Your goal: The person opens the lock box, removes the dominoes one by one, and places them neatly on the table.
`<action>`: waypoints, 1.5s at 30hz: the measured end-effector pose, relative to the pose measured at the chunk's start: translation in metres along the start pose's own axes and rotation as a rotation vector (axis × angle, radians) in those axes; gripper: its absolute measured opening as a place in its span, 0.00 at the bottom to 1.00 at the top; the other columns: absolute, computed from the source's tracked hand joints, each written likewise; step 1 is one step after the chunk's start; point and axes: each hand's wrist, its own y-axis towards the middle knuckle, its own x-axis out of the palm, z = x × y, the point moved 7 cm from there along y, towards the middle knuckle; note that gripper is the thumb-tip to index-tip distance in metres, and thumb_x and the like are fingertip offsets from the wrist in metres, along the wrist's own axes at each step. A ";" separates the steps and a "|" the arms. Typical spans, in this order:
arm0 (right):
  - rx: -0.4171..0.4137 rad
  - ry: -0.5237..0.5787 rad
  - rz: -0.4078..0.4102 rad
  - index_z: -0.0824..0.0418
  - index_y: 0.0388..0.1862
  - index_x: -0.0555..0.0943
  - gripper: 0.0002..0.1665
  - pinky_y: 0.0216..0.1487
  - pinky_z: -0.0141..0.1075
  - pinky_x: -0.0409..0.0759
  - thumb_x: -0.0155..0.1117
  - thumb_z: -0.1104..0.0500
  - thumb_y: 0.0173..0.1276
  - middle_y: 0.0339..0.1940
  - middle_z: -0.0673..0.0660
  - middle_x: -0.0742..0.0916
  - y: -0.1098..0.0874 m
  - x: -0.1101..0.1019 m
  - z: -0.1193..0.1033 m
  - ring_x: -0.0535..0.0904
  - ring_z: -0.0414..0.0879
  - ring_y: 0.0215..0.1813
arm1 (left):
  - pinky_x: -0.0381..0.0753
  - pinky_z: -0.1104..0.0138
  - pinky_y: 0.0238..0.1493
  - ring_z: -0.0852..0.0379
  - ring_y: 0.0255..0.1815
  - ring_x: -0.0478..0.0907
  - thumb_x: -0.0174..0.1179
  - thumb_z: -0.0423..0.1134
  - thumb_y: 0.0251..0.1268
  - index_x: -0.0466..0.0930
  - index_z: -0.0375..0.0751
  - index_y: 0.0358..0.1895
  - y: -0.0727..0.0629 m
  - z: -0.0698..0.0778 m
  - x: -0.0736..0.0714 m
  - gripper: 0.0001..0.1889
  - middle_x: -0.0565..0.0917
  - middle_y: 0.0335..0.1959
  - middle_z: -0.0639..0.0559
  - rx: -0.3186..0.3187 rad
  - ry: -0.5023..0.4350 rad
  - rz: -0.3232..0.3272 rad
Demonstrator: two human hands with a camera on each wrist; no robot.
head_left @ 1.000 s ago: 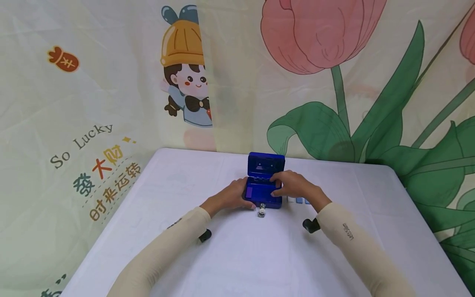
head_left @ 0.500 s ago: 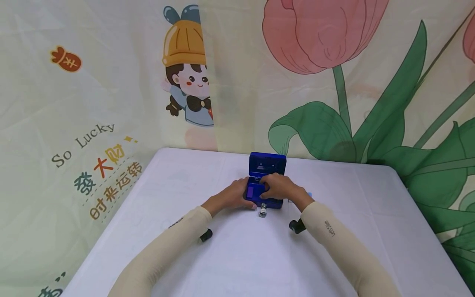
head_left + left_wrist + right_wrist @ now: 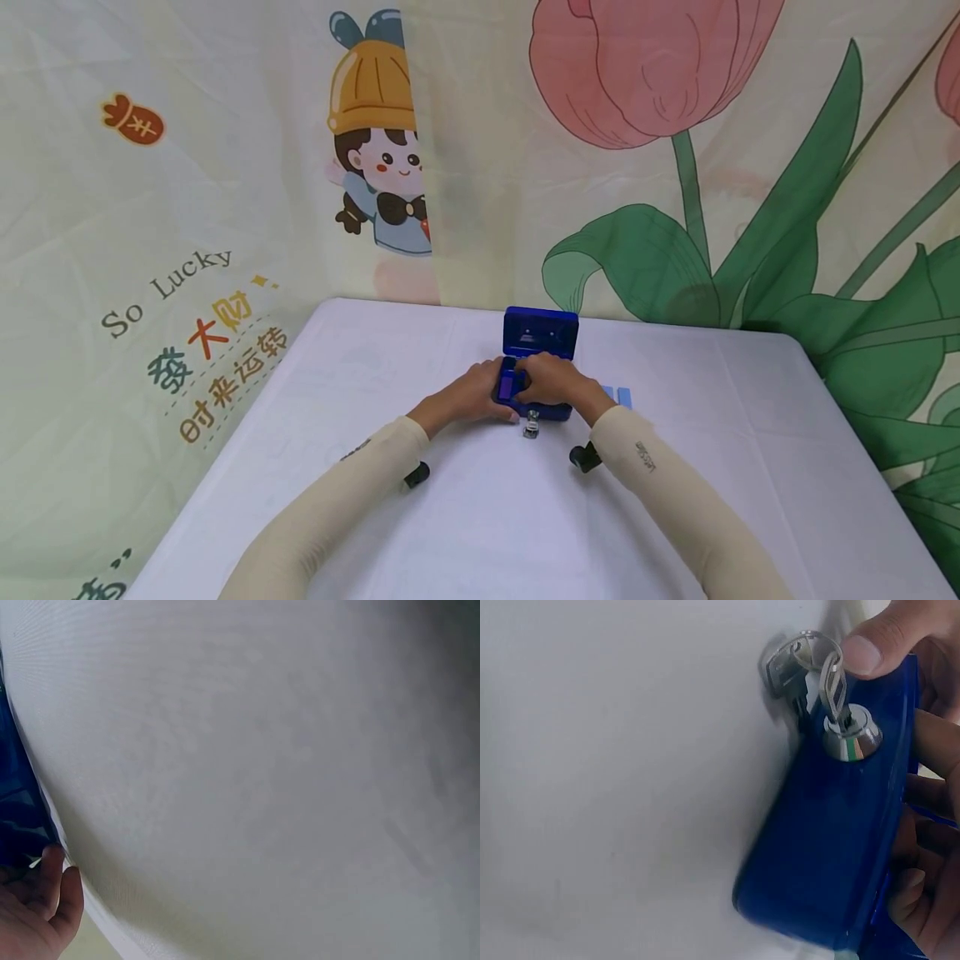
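Observation:
A small blue cash box (image 3: 552, 412) stands on the table with its lid (image 3: 540, 331) raised. Its front lock holds a key, and a ring of keys (image 3: 787, 667) hangs there. My left hand (image 3: 472, 392) grips the box's left side, thumb at the front corner near the keys. Over the box's interior is my right hand (image 3: 551, 379), fingers bent down inside; I cannot tell whether they hold anything. A purple piece (image 3: 506, 387) lies in the left part of the box. In the left wrist view, a hand (image 3: 37, 915) shows beside the blue box wall.
Light blue flat pieces (image 3: 625, 397) lie on the white tablecloth (image 3: 480, 517) right of the box, partly behind the right wrist. A printed cloth backdrop (image 3: 480, 167) hangs behind the table's far edge. Black wrist devices (image 3: 583, 457) stick out below both forearms.
My right hand has moved left, from the box's right side to over its middle and left interior, uncovering more of the light blue pieces. The left hand keeps its grip.

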 end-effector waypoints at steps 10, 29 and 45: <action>0.018 -0.019 0.011 0.58 0.63 0.80 0.30 0.61 0.49 0.80 0.73 0.47 0.65 0.55 0.57 0.88 0.009 0.007 -0.006 0.84 0.50 0.54 | 0.70 0.52 0.69 0.45 0.65 0.73 0.76 0.59 0.50 0.56 0.36 0.75 0.001 0.000 0.000 0.55 0.76 0.65 0.39 0.008 0.019 0.004; 0.033 -0.017 0.030 0.60 0.57 0.83 0.25 0.58 0.46 0.82 0.73 0.49 0.65 0.51 0.57 0.88 0.015 0.012 -0.013 0.82 0.49 0.48 | 0.74 0.55 0.64 0.49 0.59 0.73 0.76 0.61 0.49 0.59 0.37 0.73 0.001 -0.002 -0.001 0.53 0.77 0.58 0.43 -0.006 0.027 0.006; 0.031 -0.030 0.021 0.58 0.59 0.82 0.26 0.60 0.47 0.81 0.72 0.47 0.66 0.53 0.56 0.88 0.019 0.016 -0.011 0.82 0.50 0.50 | 0.75 0.54 0.63 0.48 0.58 0.74 0.76 0.60 0.48 0.59 0.36 0.73 0.000 -0.002 -0.001 0.53 0.77 0.57 0.42 -0.014 0.013 0.012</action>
